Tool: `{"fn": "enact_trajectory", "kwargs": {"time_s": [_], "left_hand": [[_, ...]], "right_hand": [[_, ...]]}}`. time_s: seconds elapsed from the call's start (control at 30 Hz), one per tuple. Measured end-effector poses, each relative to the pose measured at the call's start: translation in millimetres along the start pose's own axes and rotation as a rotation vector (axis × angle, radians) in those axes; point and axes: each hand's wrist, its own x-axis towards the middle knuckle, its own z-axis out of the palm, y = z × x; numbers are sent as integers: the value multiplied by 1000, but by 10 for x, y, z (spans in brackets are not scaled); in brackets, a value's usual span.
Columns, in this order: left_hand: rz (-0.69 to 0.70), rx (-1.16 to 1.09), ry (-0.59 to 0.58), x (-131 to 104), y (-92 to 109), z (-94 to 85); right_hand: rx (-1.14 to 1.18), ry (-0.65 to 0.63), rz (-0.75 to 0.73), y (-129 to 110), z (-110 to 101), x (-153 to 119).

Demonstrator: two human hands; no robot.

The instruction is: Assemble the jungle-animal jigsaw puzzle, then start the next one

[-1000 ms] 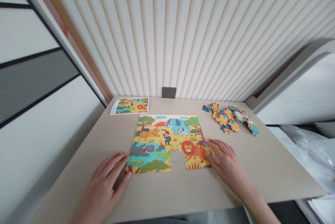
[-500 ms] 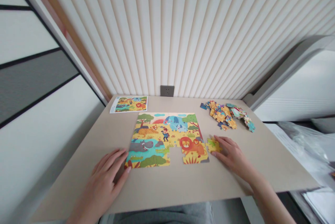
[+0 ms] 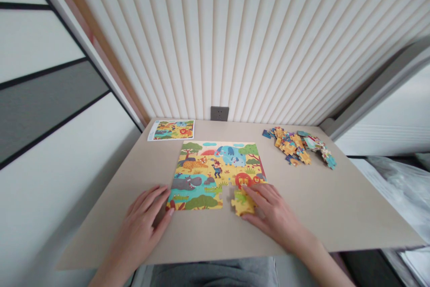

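Observation:
A mostly joined animal puzzle (image 3: 201,179) lies on the table, with a gap in its lower edge right of the green bush. My right hand (image 3: 273,211) grips a yellow puzzle piece (image 3: 243,203) with a green patch between thumb and fingers, over the lion part just right of that gap. The hand and piece hide much of the lions' lower part. My left hand (image 3: 146,220) rests at the puzzle's lower left edge, fingers apart, fingertips at the border, holding nothing.
A printed picture sheet (image 3: 174,130) lies at the table's back left. Loose puzzle pieces (image 3: 292,146) are heaped at the back right. A dark socket (image 3: 219,113) sits on the ribbed wall behind the table (image 3: 336,206).
My right hand has moved left with the yellow piece, from beside the puzzle's right edge to over the lions. My left hand stays at the lower left edge. The view has shifted slightly.

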Motion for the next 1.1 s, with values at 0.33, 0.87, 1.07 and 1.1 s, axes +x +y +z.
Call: {"fn": "enact_trajectory", "kwargs": {"time_s": [0.33, 0.87, 1.07, 1.1], "left_hand": [[-2, 13, -29, -10, 36, -7], [-8, 7, -35, 5, 57, -35], [0, 6, -18, 18, 77, -45], [-2, 6, -20, 21, 77, -45]], "right_hand": [[-1, -58, 16, -134, 280, 301], [-102, -29, -1, -194, 282, 275], [-147, -23, 0, -223, 325, 281], [-154, -19, 0, -242, 328, 264]]}}
